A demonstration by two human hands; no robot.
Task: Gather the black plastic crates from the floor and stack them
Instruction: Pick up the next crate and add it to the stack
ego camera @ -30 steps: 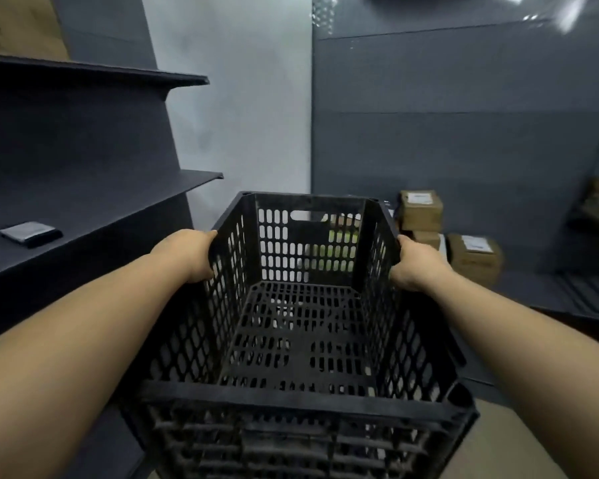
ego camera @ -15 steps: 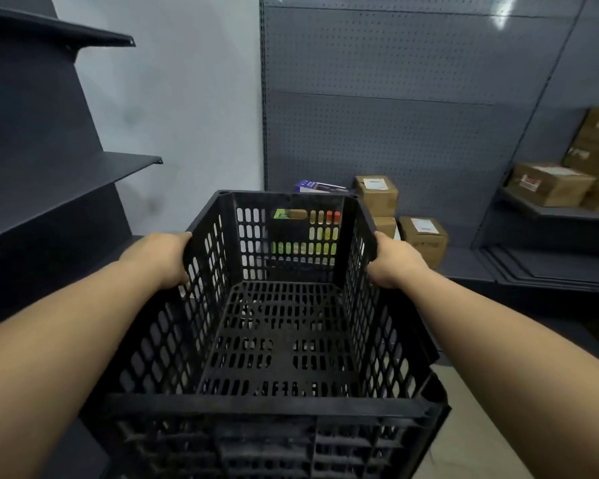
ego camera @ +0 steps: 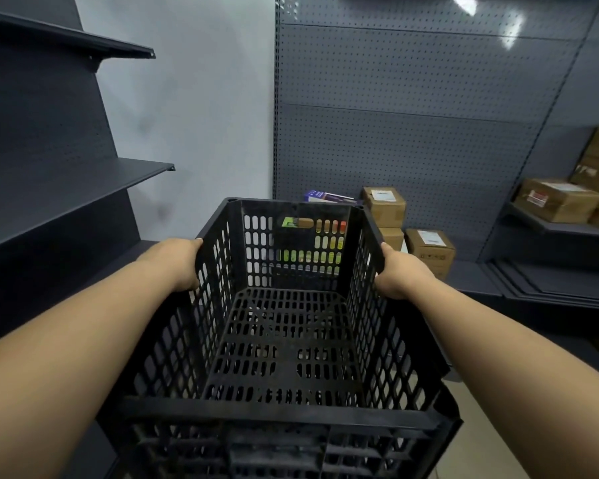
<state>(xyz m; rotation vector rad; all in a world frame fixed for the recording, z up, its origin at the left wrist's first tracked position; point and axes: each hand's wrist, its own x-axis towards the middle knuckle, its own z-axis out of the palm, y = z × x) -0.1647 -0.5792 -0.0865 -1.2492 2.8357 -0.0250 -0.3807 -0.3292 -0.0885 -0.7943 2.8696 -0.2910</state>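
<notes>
I carry an empty black plastic crate [ego camera: 284,344] with perforated walls in front of me, off the floor, its open top toward me. My left hand [ego camera: 179,262] grips the crate's left rim. On the right rim, my right hand [ego camera: 400,274] is closed. Through the far wall's slots I see colourful packaging behind the crate. No other crate is visible.
Dark empty shelves [ego camera: 83,188] stand at the left. A grey pegboard wall [ego camera: 412,115] faces me, with cardboard boxes [ego camera: 429,248] on its low base. More boxes [ego camera: 557,200] sit on a shelf at the right. Beige floor [ego camera: 488,440] shows at the lower right.
The view has swung right along the shelving: the left shelves slid away and the right shelf with boxes came into sight. Both hands keep their grip on the crate.
</notes>
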